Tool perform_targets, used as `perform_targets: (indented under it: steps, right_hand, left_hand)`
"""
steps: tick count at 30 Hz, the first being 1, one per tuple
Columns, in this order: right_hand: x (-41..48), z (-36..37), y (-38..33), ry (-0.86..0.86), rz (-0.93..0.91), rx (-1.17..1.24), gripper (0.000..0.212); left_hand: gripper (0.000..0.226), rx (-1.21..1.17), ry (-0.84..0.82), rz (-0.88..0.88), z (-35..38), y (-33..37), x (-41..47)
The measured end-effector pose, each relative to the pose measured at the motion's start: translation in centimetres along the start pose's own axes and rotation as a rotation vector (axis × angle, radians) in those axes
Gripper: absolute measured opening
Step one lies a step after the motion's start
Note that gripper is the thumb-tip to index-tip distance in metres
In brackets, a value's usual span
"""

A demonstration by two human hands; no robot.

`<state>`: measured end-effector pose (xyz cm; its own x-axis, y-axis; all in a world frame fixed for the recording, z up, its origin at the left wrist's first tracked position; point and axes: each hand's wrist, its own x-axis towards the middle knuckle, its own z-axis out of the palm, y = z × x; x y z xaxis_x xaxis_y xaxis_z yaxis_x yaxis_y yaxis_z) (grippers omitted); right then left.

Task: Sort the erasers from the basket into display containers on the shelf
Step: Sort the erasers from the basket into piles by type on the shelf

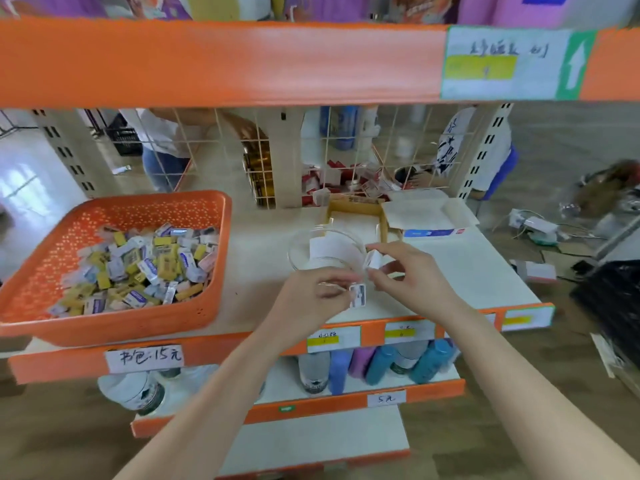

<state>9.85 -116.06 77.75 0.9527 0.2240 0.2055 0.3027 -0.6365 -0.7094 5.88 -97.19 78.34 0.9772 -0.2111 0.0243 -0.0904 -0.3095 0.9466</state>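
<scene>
Spill risk: bowl stands clear-walled and light-looking just beyond both hands; a knuckle or wrist bumping its rim could, I judge, tip it or slide it across the shelf.
Drop risk: each hand carries 1 small eraser by the fingertips only; a pinch loosened short of the rim would likely send it onto the shelf or over the front edge to the floor.
Mix-up risk: the 2 erasers look unlike; both landing in 1 container would spoil the sort.
Grip of left hand: fingers curled, pinching the blue eraser, which sits upright at the fingertips, below the bowl's near rim.
Grip of right hand: thumb and forefinger closed on the white eraser, which juts leftward from the fingertips, just beside the bowl's right rim.
Gap between erasers: near each other, not touching as far as I can tell.
Source: basket, well left of both hands, holds a heap of erasers.
Behind bowl: card box, open-topped.
</scene>
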Motion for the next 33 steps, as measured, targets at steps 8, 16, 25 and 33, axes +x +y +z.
perform_targets:
  steps: [8,16,25,33]
  right_hand:
    - [3.0,3.3,-1.8,-0.130,-0.125,0.063,0.042]
    - [5.9,6.0,-1.8,-0.045,-0.070,0.043,0.042]
    - [5.5,5.6,0.3,-0.092,-0.009,0.069,0.042]
    - [6.0,7.3,0.0,-0.244,-0.151,0.030,0.035]
  left_hand:
    - [0.024,0.088,0.273,-0.048,-3.4,-1.0,0.0]
    - [0.023,0.097,0.485,-0.096,-4.2,-2.4,2.5]
    - [0.034,0.052,0.669,-0.131,-4.9,-4.3,7.9]
    - [0.020,0.042,0.505,-0.251,-4.1,-6.4,2.3]
